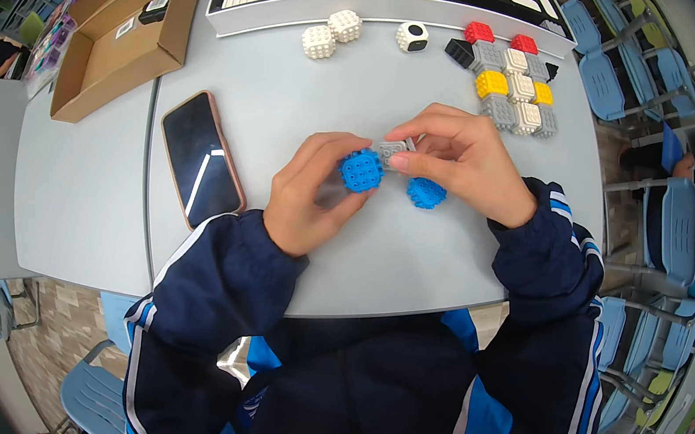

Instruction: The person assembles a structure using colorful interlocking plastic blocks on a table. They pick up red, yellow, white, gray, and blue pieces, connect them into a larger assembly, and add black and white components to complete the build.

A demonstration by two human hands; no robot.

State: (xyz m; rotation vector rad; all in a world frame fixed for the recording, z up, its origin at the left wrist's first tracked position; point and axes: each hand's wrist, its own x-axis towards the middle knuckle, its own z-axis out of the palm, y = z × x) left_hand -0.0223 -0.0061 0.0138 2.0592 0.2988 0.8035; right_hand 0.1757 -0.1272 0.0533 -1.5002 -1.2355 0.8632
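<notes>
My left hand [312, 187] holds a blue studded block [362, 171] between thumb and fingers. Pinched in my right hand [467, 161] is a small grey connector piece [393, 151], held right against the upper right side of that block. Whether the two are joined, I cannot tell. A second blue studded block [426, 193] lies on the table just under my right hand, whose fingers hide part of the space above it.
Beyond my hands stand two white studded blocks [319, 42], a white cube with a black round face [412, 37], and an assembly of grey, white, yellow, red and black blocks [521, 88]. A parts tray [324, 5] spans the back. Left lie a phone [203, 159] and an open cardboard box [82, 82].
</notes>
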